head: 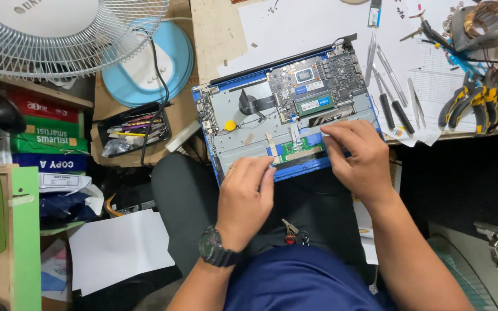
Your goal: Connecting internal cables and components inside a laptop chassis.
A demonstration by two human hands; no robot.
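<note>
An opened laptop [286, 109], its bottom cover off and its blue frame showing round the edge, lies partly on the person's lap and partly against the edge of the table [220, 29]. Inside it, the dark circuit board with a green memory stick sits toward the far right, a yellow round part lies near the left, and a small green board [295, 148] sits at the near edge between the hands.

The left hand [246, 193], with a ring on one finger and a dark watch on its wrist, rests on the laptop's near edge, fingers curled with the tips pressed down beside the small green board; its grip holds nothing that can be made out. The right hand [358, 152] lies flat on the laptop's near right corner, fingers bent close together on the frame, with nothing visibly held.

On the table to the right lie screwdrivers [390, 106], tweezers [416, 101] and yellow-handled pliers [471, 103] on white paper. To the left stand a white fan [70, 31] on a blue base and a black tray [134, 129] of small items. A bunch of keys [292, 232] hangs at the person's waist.
</note>
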